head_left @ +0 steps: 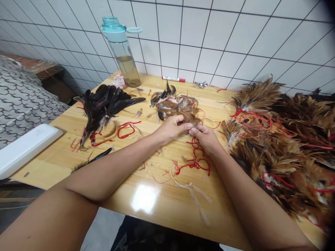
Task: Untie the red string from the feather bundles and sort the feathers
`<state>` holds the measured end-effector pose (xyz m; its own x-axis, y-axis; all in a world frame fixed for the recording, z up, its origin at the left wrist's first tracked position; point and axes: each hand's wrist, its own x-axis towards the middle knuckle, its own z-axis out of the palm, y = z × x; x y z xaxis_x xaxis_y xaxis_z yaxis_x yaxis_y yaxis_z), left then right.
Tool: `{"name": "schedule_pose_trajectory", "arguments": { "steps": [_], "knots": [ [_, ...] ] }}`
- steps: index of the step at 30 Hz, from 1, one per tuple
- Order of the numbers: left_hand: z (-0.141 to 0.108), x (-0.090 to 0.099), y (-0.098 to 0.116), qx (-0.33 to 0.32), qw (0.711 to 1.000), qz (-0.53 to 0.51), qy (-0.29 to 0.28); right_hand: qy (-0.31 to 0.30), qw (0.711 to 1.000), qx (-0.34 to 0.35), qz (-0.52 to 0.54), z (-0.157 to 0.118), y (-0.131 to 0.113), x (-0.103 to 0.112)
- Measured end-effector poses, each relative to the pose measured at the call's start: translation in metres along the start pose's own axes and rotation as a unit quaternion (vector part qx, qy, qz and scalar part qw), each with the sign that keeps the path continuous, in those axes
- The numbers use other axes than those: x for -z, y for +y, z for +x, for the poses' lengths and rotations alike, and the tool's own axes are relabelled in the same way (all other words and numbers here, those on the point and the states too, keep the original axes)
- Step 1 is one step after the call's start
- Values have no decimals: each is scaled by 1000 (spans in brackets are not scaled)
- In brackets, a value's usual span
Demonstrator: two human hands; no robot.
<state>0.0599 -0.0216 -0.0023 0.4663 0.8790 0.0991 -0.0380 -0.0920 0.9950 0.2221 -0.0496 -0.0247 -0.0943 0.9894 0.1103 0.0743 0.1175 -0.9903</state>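
Observation:
My left hand (171,128) and my right hand (205,136) meet over the middle of the wooden table (146,198), fingers pinched together on a small bunch of brown feathers (192,118). Just behind them lies a loose pile of brown and black feathers (172,103). Red string (195,158) lies curled on the table under my right wrist.
A heap of black feathers (104,103) lies at the left, a big mass of brown feather bundles tied with red string (282,139) at the right. A water bottle (123,52), a red marker (173,79), a white flat box (24,148) and pale strips (193,193) are around.

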Motion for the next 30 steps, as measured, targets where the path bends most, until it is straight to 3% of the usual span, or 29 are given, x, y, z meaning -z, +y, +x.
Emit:
{"name": "schedule_pose_trajectory", "arguments": {
  "steps": [3, 6, 9, 13, 17, 21, 23, 27, 30],
  "knots": [
    [3, 6, 3, -49, 995, 68, 48, 36, 995, -28, 86, 1, -3, 4],
    [4, 14, 6, -86, 959, 255, 85, 69, 986, -46, 142, 3, -6, 9],
    [1, 16, 5, -100, 907, 407, 40, 92, 981, -54, 162, 4, -6, 11],
    [-5, 11, 2, -96, 855, 510, 13, 117, 982, -52, 140, 4, -3, 9],
    [-7, 7, -1, -96, 830, 549, 18, 129, 986, -45, 92, 3, -1, 5],
    [-6, 7, -2, -100, 827, 553, -14, 121, 991, -33, 45, 2, 0, 4],
    [-5, 8, -2, -107, 836, 539, 3, 119, 992, -28, 33, 2, 0, 4],
    [-3, 9, 2, -103, 893, 432, 66, 125, 992, -22, 27, 2, 2, 5],
    [-1, 7, 5, -48, 953, 287, 82, 120, 992, -11, 26, 2, 3, 5]
  ]
}}
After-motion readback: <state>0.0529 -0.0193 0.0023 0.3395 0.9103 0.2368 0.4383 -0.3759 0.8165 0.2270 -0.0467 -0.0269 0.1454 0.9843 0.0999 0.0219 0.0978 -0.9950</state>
